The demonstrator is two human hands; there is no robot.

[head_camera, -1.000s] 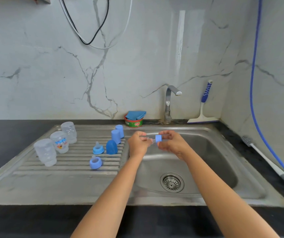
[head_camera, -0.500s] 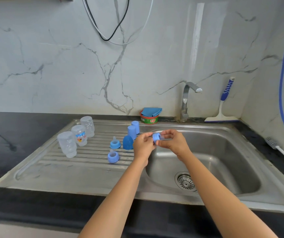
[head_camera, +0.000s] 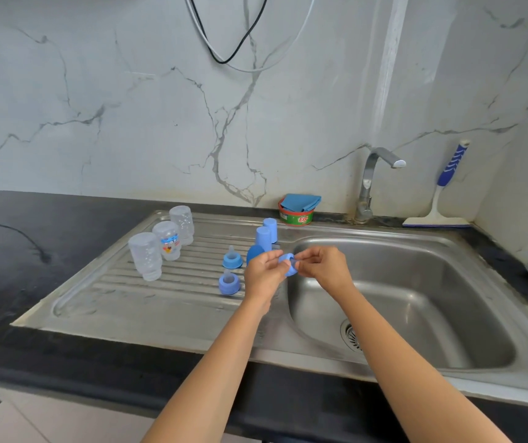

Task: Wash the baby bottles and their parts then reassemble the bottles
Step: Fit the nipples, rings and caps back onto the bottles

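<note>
Left grip: left hand (head_camera: 264, 274) is holding the blue ring (head_camera: 288, 264).
Right grip: right hand (head_camera: 324, 266) is pinching the same ring.
Ring: hanging above the sink's (head_camera: 384, 238) left edge.
Bottles (head_camera: 167, 239): standing inverted on the drainboard (head_camera: 112, 284).

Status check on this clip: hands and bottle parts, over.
Left hand grips blue collar ring, right hand pinches its opening, at sink basin edge. Three clear bottles inverted on drainboard, unassembled. Nothing blocking the hands.

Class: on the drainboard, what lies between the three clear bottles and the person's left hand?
In the head view, two blue parts stand on the ribbed drainboard there: the far teat ring and the near teat ring.
</note>
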